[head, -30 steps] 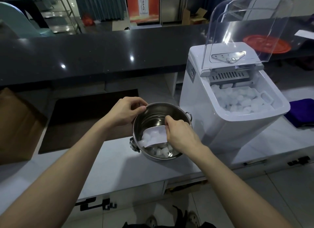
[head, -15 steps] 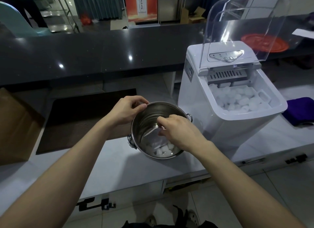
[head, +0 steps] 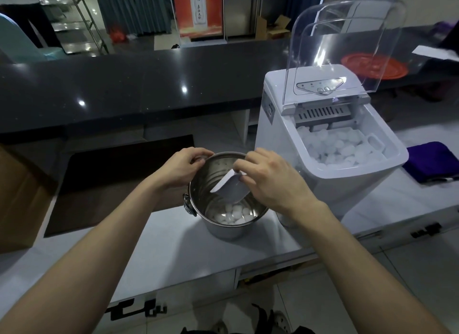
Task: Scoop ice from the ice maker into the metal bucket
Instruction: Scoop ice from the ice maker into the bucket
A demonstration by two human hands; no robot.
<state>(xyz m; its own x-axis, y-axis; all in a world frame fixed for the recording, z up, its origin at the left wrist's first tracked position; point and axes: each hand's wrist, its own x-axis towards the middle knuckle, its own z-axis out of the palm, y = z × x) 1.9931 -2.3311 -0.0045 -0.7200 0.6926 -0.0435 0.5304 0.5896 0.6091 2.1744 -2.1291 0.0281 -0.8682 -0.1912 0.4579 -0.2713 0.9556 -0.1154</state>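
Your left hand point(head: 182, 168) pinches the shiny round metal bucket point(head: 223, 230); the white plastic scoop point(head: 229, 190) tilts above it, gripped by your right hand point(head: 273, 182). Right of that hand, white ice lumps point(head: 340, 147) fill the white boxy ice maker point(head: 278, 139).

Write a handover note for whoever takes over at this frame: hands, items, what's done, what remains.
Left hand grips the rim of the metal bucket.
Right hand holds the white scoop, tilted in the bucket's mouth; it looks empty.
The bucket stands on the white counter beside the ice maker, whose clear lid is up.
Done: a shallow ice layer covers the bucket's bottom.
Left: plenty of bin ice in the maker; more scoops needed.
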